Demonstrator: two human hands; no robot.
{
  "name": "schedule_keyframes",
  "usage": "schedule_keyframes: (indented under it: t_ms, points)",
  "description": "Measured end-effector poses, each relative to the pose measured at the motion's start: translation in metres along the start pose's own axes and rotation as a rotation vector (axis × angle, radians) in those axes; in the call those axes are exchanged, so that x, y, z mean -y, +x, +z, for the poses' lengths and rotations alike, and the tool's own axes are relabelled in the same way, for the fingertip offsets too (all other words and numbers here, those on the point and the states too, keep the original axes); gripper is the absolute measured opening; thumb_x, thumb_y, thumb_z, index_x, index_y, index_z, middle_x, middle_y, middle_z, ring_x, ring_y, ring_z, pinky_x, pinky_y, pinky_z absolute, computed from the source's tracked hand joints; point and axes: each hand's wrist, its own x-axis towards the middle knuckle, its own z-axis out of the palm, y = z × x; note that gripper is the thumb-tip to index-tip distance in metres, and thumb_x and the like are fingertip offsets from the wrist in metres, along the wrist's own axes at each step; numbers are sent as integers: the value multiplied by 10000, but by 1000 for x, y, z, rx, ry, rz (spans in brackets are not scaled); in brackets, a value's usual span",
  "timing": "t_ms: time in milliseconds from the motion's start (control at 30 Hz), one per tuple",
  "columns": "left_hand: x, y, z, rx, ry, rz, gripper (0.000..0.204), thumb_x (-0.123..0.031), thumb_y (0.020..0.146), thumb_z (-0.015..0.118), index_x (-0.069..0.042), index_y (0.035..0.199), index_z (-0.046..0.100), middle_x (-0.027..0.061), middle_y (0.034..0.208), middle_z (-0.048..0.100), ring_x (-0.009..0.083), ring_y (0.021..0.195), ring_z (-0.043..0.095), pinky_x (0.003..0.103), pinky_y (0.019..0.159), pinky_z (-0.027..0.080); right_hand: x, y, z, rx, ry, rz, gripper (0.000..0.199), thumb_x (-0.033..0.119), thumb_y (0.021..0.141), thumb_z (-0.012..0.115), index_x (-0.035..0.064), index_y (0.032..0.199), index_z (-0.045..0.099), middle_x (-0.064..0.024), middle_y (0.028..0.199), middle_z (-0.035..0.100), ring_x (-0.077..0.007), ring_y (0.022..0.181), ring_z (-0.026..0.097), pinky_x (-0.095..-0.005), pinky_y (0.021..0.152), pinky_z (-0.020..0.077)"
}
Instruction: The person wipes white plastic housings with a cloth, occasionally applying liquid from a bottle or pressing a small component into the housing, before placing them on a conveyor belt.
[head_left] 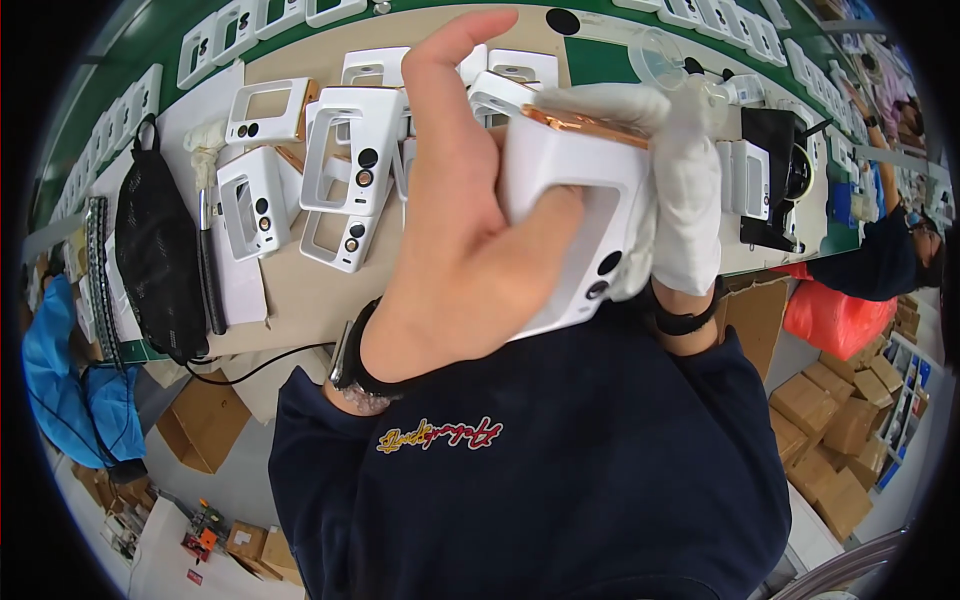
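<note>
My bare left hand (460,240) grips a white plastic housing (585,225) with two dark round holes and a copper-coloured strip along its top edge. It is held up close to the camera, above the bench. My right hand (680,180), in a white glove, clasps the housing's right side and top, with fingers curled over the copper edge. Both wrists wear dark bands. Behind the hands, several more white housings (350,160) lie scattered on the tan bench top.
A black mesh bag (160,250) and a dark tool with a wrapped handle (208,230) lie at the left of the bench. A black fixture (775,180) stands at the right. Cardboard boxes (840,420) sit on the floor; another person (890,250) works far right.
</note>
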Motion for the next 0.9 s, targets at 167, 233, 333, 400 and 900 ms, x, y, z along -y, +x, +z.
schedule_keyframes:
  t_ms: [167, 233, 333, 400, 900]
  points:
    - [3, 2, -11, 30, -164, -239, 663, 3, 694, 482, -76, 1261, 147, 164, 1062, 455, 177, 869, 520, 261, 735, 409, -2, -10, 15, 90, 386, -158, 331, 213, 829, 532, -7, 1076, 516, -19, 863, 585, -64, 685, 523, -205, 607, 434]
    - [16, 2, -10, 42, -154, -238, 688, -13, 702, 513, -97, 1261, 119, 194, 1097, 428, 201, 846, 540, 292, 727, 425, 4, -9, 13, 72, 266, -162, 462, 283, 793, 561, -30, 1118, 464, -58, 968, 544, -101, 753, 525, -221, 654, 440]
    - [24, -9, -2, 107, 374, 353, 631, -238, 775, 500, -19, 1280, 191, 116, 978, 528, 210, 840, 539, 314, 731, 439, 6, -11, 4, 36, 39, -144, 740, 421, 722, 620, -77, 1204, 359, -138, 1177, 463, -173, 890, 529, -254, 747, 452]
    - [25, -7, -5, 114, 180, 205, 653, -314, 779, 498, -15, 1277, 201, 122, 984, 528, 225, 857, 535, 328, 741, 440, -18, -4, -8, 94, -261, -559, 481, 253, 756, 599, -15, 1125, 446, -65, 943, 545, -161, 778, 544, -243, 690, 443]
    - [25, -18, -30, 363, -831, -313, 518, -405, 909, 268, -17, 1248, 323, 87, 1114, 470, 152, 855, 526, 260, 759, 423, 22, 17, -9, 310, -729, -587, 309, 124, 805, 503, 0, 1088, 522, -22, 925, 565, -131, 827, 536, -248, 715, 437]
